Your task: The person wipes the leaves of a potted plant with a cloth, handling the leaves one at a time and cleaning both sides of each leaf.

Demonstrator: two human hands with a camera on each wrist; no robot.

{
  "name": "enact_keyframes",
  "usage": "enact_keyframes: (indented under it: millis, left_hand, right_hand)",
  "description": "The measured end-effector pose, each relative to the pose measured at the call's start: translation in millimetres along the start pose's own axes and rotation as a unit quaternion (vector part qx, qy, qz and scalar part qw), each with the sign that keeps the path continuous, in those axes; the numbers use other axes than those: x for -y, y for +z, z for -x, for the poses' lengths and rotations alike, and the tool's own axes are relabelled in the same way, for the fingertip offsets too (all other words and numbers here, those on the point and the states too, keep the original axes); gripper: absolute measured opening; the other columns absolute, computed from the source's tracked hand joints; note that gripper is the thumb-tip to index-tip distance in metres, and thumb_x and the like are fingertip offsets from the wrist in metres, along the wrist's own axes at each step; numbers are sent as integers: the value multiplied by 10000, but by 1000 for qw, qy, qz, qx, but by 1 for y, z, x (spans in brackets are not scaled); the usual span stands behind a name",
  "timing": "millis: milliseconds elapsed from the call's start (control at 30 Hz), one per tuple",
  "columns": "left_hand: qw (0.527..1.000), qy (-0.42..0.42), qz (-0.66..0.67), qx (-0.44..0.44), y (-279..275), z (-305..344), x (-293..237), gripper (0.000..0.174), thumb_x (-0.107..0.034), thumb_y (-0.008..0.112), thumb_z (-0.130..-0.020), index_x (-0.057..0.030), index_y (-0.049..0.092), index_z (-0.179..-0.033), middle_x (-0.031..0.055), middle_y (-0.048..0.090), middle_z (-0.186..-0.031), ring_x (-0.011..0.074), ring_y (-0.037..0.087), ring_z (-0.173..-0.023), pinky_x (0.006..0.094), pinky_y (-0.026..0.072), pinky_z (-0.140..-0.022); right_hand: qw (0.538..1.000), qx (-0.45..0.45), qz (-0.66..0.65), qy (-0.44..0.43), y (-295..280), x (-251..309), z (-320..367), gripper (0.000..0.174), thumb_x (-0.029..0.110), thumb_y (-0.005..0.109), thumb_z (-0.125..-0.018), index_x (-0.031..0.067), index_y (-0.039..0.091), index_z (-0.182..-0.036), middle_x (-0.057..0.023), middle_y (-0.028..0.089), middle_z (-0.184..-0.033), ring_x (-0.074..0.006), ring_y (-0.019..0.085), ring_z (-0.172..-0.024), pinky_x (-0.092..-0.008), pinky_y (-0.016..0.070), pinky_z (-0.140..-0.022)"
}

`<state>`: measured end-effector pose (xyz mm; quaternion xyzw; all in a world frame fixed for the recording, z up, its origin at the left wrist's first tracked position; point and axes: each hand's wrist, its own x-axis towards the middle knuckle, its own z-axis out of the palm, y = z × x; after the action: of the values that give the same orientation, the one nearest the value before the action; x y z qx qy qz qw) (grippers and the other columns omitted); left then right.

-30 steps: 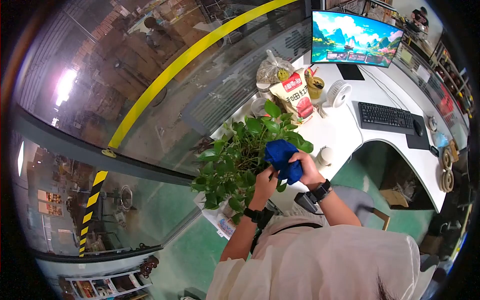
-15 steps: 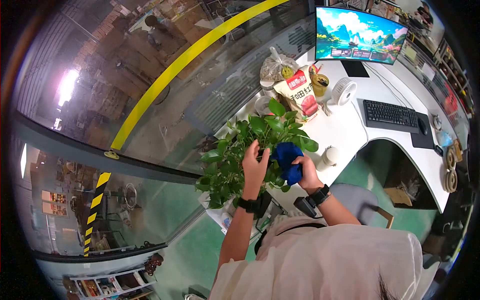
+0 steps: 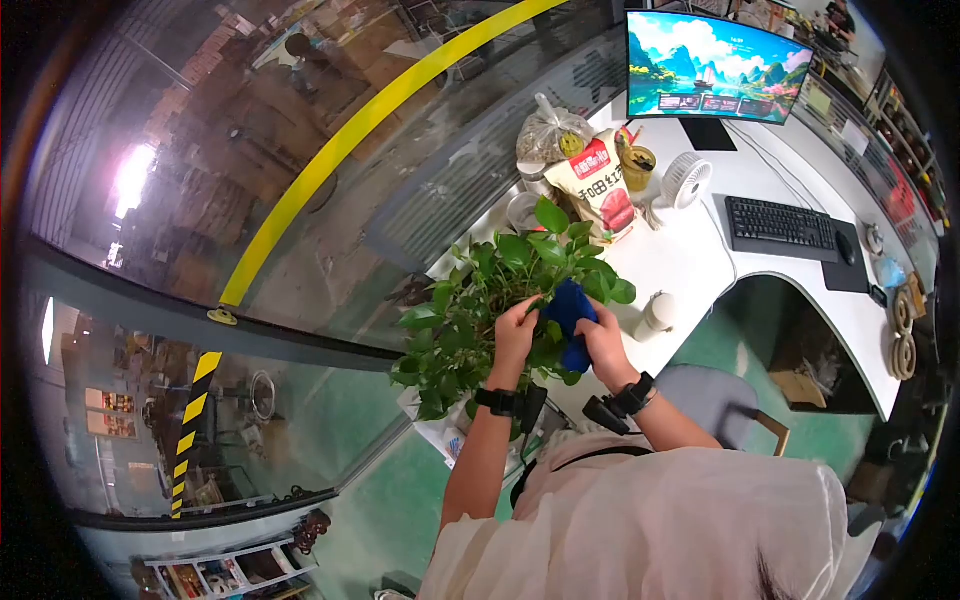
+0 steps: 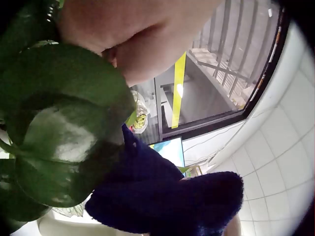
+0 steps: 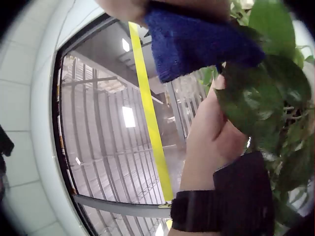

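Observation:
A blue cloth point(image 3: 569, 312) is gripped by my right hand point(image 3: 603, 343) at the right side of a leafy potted plant point(image 3: 455, 330). My left hand point(image 3: 515, 338) is among the leaves just left of the cloth, its fingertips pinching a leaf or stem. In the left wrist view a big green leaf point(image 4: 64, 118) stands close, with the dark blue cloth point(image 4: 162, 196) beside and below it. The right wrist view shows the cloth point(image 5: 192, 44) near the top and my left hand point(image 5: 211, 132) touching a leaf point(image 5: 256, 93).
On the white desk point(image 3: 685, 250) stand a snack bag point(image 3: 597, 185), a small fan point(image 3: 686, 180), a yellowish cup point(image 3: 637, 165), a white bottle point(image 3: 656, 314), a keyboard point(image 3: 780, 226) and a monitor point(image 3: 715, 68). A grey chair point(image 3: 705, 395) is at the right. Glass panels run along the left.
My left hand left the cloth, spread open over the leaves, then closed its fingers on the plant. The cloth, in my right hand, shifted slightly and now hangs narrower.

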<state>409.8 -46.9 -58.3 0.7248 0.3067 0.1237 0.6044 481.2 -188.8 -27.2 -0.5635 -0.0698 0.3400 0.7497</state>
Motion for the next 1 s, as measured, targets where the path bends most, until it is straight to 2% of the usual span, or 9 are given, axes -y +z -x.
enact_keyframes:
  millis: [67,167,400,500,633,733,833,867,1000]
  left_hand:
    - [1000,-1,3,-7,-2,3,-2,281,-46,529,-864,-42,581,-1140,-29,563,-790,49,421,-647,211,361,-577]
    - [999,1,18,-33,-2,6,-1,275,-41,546,-849,-45,592,-1120,-53,493,-660,44,336,-544,214,292,-484]
    - [996,-32,52,-69,-8,11,1,244,-108,541,-870,-49,614,-1094,-73,476,-652,31,354,-558,209,277,-482]
    - [993,-71,33,-86,-16,17,-12,250,-166,547,-871,-51,625,-1079,-69,465,-643,32,350,-554,211,266,-476]
    - [989,-91,38,-111,-22,18,-7,256,-194,542,-875,-59,630,-1073,-69,459,-622,37,332,-527,216,252,-463]
    - [991,-68,44,-103,-20,17,-6,261,-202,541,-875,-53,629,-1069,-57,486,-642,51,377,-534,221,292,-476]
    - [984,-74,140,-87,-10,15,-7,267,-208,520,-884,-23,628,-1043,-21,549,-707,68,456,-614,236,364,-543]
    - [978,-84,166,-90,-9,14,-7,257,-197,509,-888,-11,623,-1022,-13,552,-714,70,460,-611,240,372,-548]
    - [934,-126,323,-89,-10,6,5,225,-201,472,-899,-9,588,-913,23,566,-767,104,497,-654,273,411,-610]
  right_hand:
    - [986,9,146,-79,3,-8,-5,570,22,462,-725,-46,374,-1284,-116,586,-914,-142,521,-711,-246,434,-649]
    - [965,21,221,-143,17,6,0,562,9,463,-728,-51,374,-1280,-139,583,-856,-161,525,-691,-259,440,-665]
    - [981,-2,185,-63,19,5,-5,525,25,458,-744,-4,423,-1267,-108,576,-787,-125,508,-653,-279,437,-645]
    - [983,-66,137,-99,13,-16,-16,483,43,456,-755,-16,453,-1234,-114,594,-803,-139,528,-669,-288,442,-648]
    - [973,-64,178,-129,11,-16,-15,459,50,478,-755,-42,460,-1204,-195,604,-934,-205,581,-777,-280,446,-738]
    - [953,7,272,-131,23,0,-7,459,33,483,-747,-68,449,-1193,-245,585,-991,-293,596,-864,-301,448,-804]
    - [907,110,352,-202,32,-10,-10,467,7,478,-726,-98,438,-1180,-291,544,-1059,-371,542,-1013,-346,423,-896]
    - [864,148,399,-268,31,-20,-15,500,-12,477,-702,-119,415,-1186,-313,471,-1163,-401,430,-1148,-389,344,-996]
    - [824,183,466,-267,31,-22,-10,568,-45,485,-675,-82,390,-1234,-286,376,-1284,-373,348,-1226,-378,306,-1030]
